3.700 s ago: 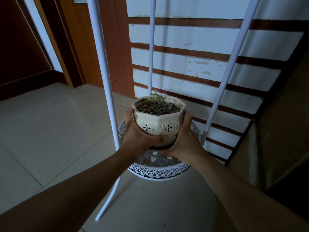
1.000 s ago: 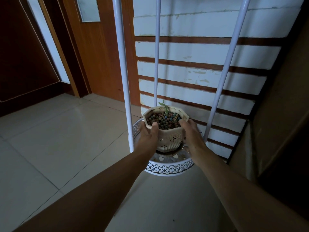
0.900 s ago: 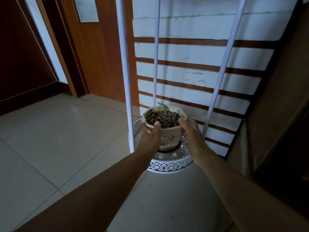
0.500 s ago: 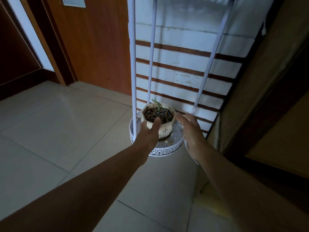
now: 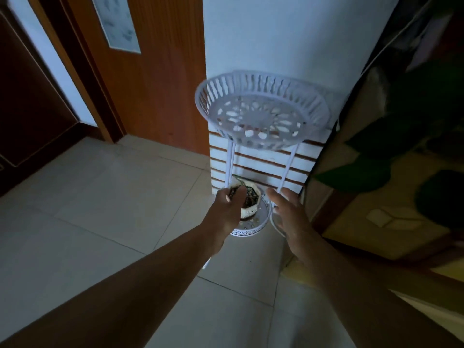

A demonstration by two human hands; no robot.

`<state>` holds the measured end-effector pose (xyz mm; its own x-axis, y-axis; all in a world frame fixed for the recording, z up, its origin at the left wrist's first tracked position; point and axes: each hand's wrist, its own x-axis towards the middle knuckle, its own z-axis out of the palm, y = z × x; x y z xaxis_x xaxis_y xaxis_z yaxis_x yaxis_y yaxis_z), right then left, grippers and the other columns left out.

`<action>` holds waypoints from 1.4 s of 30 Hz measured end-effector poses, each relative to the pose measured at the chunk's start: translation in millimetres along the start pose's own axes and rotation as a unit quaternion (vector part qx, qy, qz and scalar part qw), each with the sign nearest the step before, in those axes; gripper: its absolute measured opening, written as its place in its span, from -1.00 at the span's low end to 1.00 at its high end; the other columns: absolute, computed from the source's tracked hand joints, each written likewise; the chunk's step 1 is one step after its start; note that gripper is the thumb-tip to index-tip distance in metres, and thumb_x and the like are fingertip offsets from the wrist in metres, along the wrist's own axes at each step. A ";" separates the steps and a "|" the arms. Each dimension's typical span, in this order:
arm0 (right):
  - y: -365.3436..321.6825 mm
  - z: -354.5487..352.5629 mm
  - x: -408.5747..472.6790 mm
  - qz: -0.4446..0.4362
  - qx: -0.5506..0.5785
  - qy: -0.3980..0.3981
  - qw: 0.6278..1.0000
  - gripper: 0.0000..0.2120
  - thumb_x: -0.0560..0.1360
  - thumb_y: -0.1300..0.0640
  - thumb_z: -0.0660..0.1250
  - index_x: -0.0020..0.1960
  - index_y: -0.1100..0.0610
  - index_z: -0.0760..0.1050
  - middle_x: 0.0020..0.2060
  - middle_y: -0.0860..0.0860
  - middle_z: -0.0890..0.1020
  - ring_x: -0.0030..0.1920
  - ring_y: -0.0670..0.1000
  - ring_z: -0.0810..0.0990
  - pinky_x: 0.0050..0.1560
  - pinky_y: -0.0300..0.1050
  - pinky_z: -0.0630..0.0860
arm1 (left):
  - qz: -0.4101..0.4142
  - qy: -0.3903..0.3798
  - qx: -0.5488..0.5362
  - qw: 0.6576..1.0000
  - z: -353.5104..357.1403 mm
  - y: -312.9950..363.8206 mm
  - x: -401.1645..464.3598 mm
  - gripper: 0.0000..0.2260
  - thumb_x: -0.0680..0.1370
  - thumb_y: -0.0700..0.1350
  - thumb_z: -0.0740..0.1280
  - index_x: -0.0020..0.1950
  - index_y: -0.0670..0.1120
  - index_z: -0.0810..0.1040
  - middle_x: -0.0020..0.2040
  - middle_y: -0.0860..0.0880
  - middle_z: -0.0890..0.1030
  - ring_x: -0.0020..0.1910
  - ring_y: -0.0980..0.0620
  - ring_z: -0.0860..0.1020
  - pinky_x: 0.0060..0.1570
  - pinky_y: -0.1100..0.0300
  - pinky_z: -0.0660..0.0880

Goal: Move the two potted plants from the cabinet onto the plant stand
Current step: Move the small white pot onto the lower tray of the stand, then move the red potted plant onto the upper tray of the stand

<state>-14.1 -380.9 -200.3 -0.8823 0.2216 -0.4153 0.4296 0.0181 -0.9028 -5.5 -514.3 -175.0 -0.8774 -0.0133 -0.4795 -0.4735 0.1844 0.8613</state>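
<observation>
While I look down from the head camera, the small potted plant (image 5: 247, 198) sits on the lower tray (image 5: 253, 228) of the white plant stand (image 5: 262, 109), toward that tray's left edge. My left hand (image 5: 226, 209) hangs in front of the pot's left side with fingers loosely curled; I cannot tell whether it touches the rim. My right hand (image 5: 288, 212) is spread flat and released, just off the tray's right edge, apart from the pot. Above, the upper tray (image 5: 311, 114) holds nothing I can see. Dark green leaves (image 5: 376, 156) of a second plant show at the right, over the cabinet (image 5: 364, 222).
</observation>
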 end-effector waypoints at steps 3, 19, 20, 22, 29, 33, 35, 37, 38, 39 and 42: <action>-48.8 11.1 -52.3 0.004 0.004 0.000 1.000 -0.45 0.51 0.06 0.32 0.45 0.13 0.27 0.28 0.10 0.44 0.18 0.03 0.43 0.13 -0.11 0.36 | -0.013 0.006 -0.006 1.000 -29.0 43.5 -44.1 -0.47 0.55 0.20 0.12 0.42 -0.07 0.28 0.24 -0.07 0.49 0.14 -0.03 0.49 -0.07 0.18 0.35; -232.2 13.9 -144.2 -0.054 -0.010 0.000 0.998 -0.49 0.46 0.06 0.39 0.36 0.13 0.35 0.16 0.04 0.49 0.09 -0.02 0.44 0.11 -0.14 0.33 | 0.018 0.003 0.015 1.000 -104.5 210.1 -148.3 -0.73 0.57 0.18 0.13 -0.03 0.00 0.42 -0.12 0.02 0.49 0.04 -0.01 0.47 -0.18 0.15 0.37; -239.8 11.0 -145.8 -0.053 -0.006 -0.001 0.999 -0.47 0.46 0.06 0.38 0.37 0.13 0.33 0.15 0.04 0.48 0.08 -0.01 0.44 0.09 -0.13 0.33 | 0.023 0.002 0.011 1.000 -105.4 220.9 -153.6 -0.76 0.57 0.16 0.12 -0.14 0.02 0.37 -0.23 0.05 0.41 -0.01 -0.01 0.43 -0.26 0.20 0.32; -255.6 8.1 -148.5 -0.056 0.008 -0.001 0.998 -0.45 0.47 0.06 0.37 0.40 0.11 0.30 0.18 0.08 0.48 0.01 -0.01 0.48 0.01 -0.15 0.36 | 0.031 -0.015 0.002 0.999 -108.3 241.3 -160.0 -0.72 0.59 0.14 0.10 -0.27 0.04 0.30 -0.29 0.05 0.30 -0.04 0.00 0.38 -0.31 0.26 0.29; -302.8 22.1 -141.5 -0.079 0.066 0.027 0.994 -0.41 0.48 0.04 0.37 0.44 0.06 0.24 0.42 0.14 0.36 0.36 0.14 0.40 0.21 -0.02 0.35 | 0.084 -0.061 0.019 0.994 -135.3 292.0 -137.6 -0.70 0.59 0.11 0.13 -0.29 0.02 0.34 -0.07 -0.11 0.46 -0.05 -0.07 0.49 -0.23 0.19 0.31; -329.1 51.3 -134.0 -0.097 0.103 0.075 0.987 -0.40 0.48 0.02 0.36 0.45 0.04 0.23 0.45 0.13 0.32 0.39 0.14 0.37 0.23 -0.03 0.33 | 0.100 -0.129 0.025 0.986 -163.2 316.8 -108.2 -0.68 0.60 0.11 0.11 0.19 -0.07 0.44 0.09 -0.06 0.46 0.11 -0.07 0.49 -0.06 0.17 0.36; -342.7 67.7 -130.4 -0.107 0.120 0.106 0.981 -0.39 0.48 0.01 0.36 0.46 0.05 0.22 0.45 0.13 0.31 0.40 0.15 0.35 0.29 0.02 0.33 | 0.111 -0.155 0.052 0.980 -177.7 329.0 -90.5 -0.67 0.59 0.12 0.12 0.15 -0.10 0.46 0.08 -0.09 0.48 0.10 -0.09 0.49 0.01 0.14 0.36; -352.5 85.3 -126.2 -0.115 0.126 0.151 0.974 -0.37 0.46 -0.03 0.37 0.46 0.06 0.23 0.44 0.13 0.34 0.41 0.14 0.35 0.37 0.10 0.31 | 0.111 -0.180 0.072 0.975 -191.3 339.2 -73.3 -0.71 0.59 0.13 0.13 -0.15 -0.04 0.44 -0.03 -0.10 0.49 0.01 -0.07 0.47 0.02 0.11 0.33; -355.2 89.7 -123.6 -0.121 0.121 0.169 0.971 -0.32 0.41 -0.09 0.40 0.44 0.06 0.26 0.42 0.13 0.37 0.40 0.15 0.37 0.35 0.13 0.33 | 0.114 -0.187 0.079 0.972 -195.1 343.5 -68.6 -0.71 0.59 0.13 0.12 -0.24 -0.01 0.40 -0.06 -0.09 0.49 0.00 -0.07 0.47 0.01 0.12 0.31; -358.1 95.6 -120.1 -0.129 0.112 0.183 0.968 -0.24 0.32 -0.19 0.43 0.42 0.05 0.30 0.39 0.13 0.42 0.38 0.16 0.40 0.31 0.14 0.37 | 0.116 -0.198 0.086 0.969 -198.2 347.0 -60.1 -0.70 0.59 0.13 0.12 -0.27 0.01 0.37 -0.06 -0.10 0.48 0.00 -0.07 0.47 0.00 0.12 0.31; -339.6 89.9 -87.6 -0.126 0.085 0.210 0.966 0.01 0.05 -0.44 0.47 0.38 0.02 0.36 0.34 0.15 0.49 0.31 0.21 0.50 0.27 0.25 0.44 | 0.124 -0.237 0.108 0.958 -202.9 357.3 -38.5 -0.68 0.60 0.10 0.11 -0.30 0.00 0.34 -0.14 -0.12 0.47 -0.08 -0.07 0.46 -0.12 0.14 0.33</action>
<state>-100.0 -494.1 132.7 -0.7836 0.6073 -0.1311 0.1425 -0.0298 -0.9894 -156.5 -647.2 185.4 -0.8032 0.4951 -0.3314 -0.1838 0.3232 0.9283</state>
